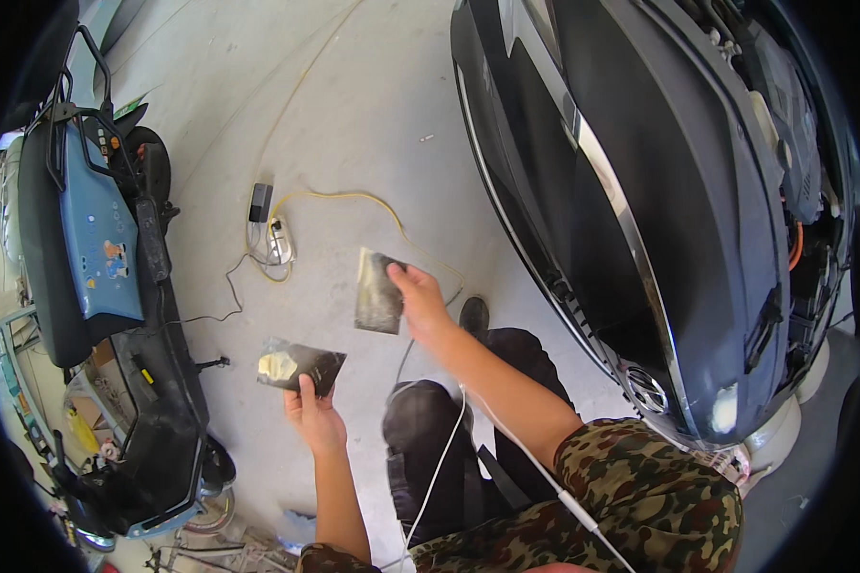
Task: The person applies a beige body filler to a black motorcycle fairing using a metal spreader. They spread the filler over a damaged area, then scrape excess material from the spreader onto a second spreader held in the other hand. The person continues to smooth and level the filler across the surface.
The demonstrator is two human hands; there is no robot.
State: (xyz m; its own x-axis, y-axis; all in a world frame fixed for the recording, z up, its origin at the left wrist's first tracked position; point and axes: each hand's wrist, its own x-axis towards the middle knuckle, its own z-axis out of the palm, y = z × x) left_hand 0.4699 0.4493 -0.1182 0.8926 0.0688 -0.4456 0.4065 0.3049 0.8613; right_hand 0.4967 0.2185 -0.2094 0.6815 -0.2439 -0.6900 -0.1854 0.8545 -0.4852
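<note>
Left hand (317,420) pinching a dark flat piece (317,367) by its near edge, thumb on top; cream patch at the piece's left end. Right hand (422,301) pinching a second dark sheet (378,304) at its right edge, pale strip down the left side; looks like motion blur there, so can't call its surface. Both pieces up over the floor (373,143), apart from each other. On the floor, toward its scooter-side edge: white power strip (280,241), black box (260,202), yellow cable (344,195). Blue scooter (100,229) along the floor's left edge, dark car (678,191) along its right.
</note>
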